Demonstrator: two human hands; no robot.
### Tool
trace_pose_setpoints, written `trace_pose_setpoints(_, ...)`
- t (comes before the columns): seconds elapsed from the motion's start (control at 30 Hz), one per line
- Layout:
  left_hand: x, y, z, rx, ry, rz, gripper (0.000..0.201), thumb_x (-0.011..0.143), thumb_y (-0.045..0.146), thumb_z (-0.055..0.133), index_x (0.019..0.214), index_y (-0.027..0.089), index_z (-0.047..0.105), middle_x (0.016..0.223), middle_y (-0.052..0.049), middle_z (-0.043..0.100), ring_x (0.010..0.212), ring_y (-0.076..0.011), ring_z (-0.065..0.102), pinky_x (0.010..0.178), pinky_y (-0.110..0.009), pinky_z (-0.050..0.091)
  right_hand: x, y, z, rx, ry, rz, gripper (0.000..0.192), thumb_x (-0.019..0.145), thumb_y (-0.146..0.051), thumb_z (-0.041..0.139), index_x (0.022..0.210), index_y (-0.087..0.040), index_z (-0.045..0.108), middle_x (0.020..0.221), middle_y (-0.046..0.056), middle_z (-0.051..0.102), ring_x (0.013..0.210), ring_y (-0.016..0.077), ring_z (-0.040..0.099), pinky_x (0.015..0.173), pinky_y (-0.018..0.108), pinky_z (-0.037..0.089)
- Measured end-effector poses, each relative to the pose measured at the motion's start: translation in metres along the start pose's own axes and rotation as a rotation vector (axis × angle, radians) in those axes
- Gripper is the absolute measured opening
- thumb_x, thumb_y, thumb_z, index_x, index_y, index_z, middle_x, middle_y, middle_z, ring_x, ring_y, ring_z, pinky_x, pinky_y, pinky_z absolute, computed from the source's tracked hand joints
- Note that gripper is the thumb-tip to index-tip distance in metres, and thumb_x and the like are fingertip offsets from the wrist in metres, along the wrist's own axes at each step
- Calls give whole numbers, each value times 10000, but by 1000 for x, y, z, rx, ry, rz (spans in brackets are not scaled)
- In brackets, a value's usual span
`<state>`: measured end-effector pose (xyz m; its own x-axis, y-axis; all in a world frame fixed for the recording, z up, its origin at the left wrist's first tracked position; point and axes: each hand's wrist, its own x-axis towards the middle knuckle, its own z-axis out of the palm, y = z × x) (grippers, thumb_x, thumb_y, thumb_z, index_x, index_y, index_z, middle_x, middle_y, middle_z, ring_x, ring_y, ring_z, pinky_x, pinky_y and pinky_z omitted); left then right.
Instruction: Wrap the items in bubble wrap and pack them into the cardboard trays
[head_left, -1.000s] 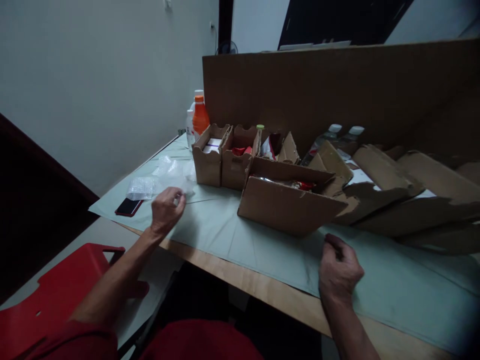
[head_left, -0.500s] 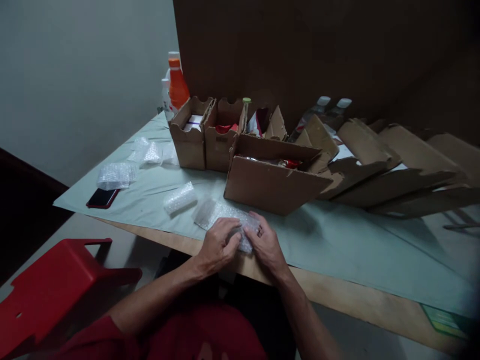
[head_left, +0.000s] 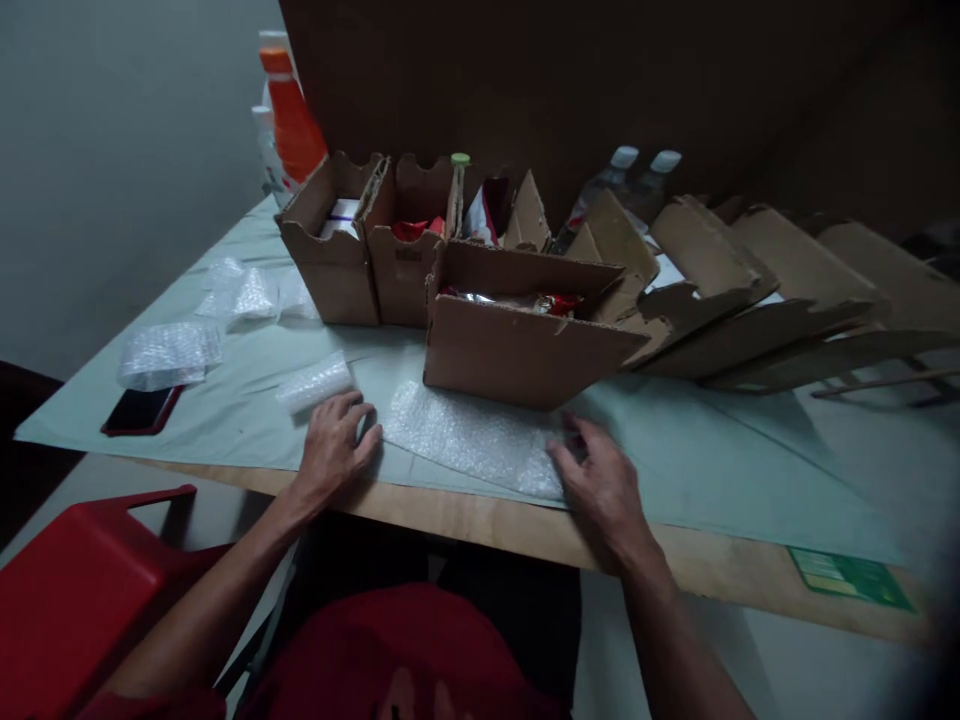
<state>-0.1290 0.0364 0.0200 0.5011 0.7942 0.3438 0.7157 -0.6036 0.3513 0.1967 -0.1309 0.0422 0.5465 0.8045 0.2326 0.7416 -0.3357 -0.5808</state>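
Observation:
A sheet of bubble wrap (head_left: 472,437) lies spread flat on the pale green table cover (head_left: 697,460), just in front of an open cardboard box (head_left: 517,345). My left hand (head_left: 335,447) rests palm down at the sheet's left end, fingers apart. My right hand (head_left: 600,485) presses on the sheet's right end, fingers spread. A small roll of bubble wrap (head_left: 313,382) lies just beyond my left hand.
Two small cardboard boxes (head_left: 367,240) stand behind, with an orange bottle (head_left: 292,120) at the back left. More bubble wrap pieces (head_left: 169,350) and a dark phone (head_left: 141,410) lie at left. Flattened cardboard (head_left: 765,300) is stacked at right. A red stool (head_left: 82,590) stands lower left.
My hands were together on the bunched bubble wrap; they have moved apart and the sheet now lies flat. The view has tilted down and closer.

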Motion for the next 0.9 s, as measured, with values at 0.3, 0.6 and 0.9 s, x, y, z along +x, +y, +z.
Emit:
trace_pose_setpoints(0.3,6,-18,-12,102,105,-113,360,930,409,521,1158,178,676,1247,-174,664,1139,-361,613,980,-531,505,-27,-54,16,-55,79,-467,242,992,-194,496,1130,-213,695,1208,99,715,1107,261,646,942,428,489)
trace_pose_setpoints(0.6,14,59,19,28,-328,365,509,1010,391,456,1468,175,498,1569,-150,470,1481,-328,390,1191,-535,341,-20,-74,61,-81,-316,-578,406,964,-158,520,1356,-181,625,1437,134,600,1342,275,531,1089,472,473)
trace_pose_setpoints(0.9,-4,25,13,104,-301,279,523,992,429,471,1487,261,464,1612,-101,420,1515,-337,334,1211,-576,272,-53,36,-9,-269,-37,-356,386,1035,-278,406,1314,-193,660,1382,127,646,1332,303,556,1018,507,478)
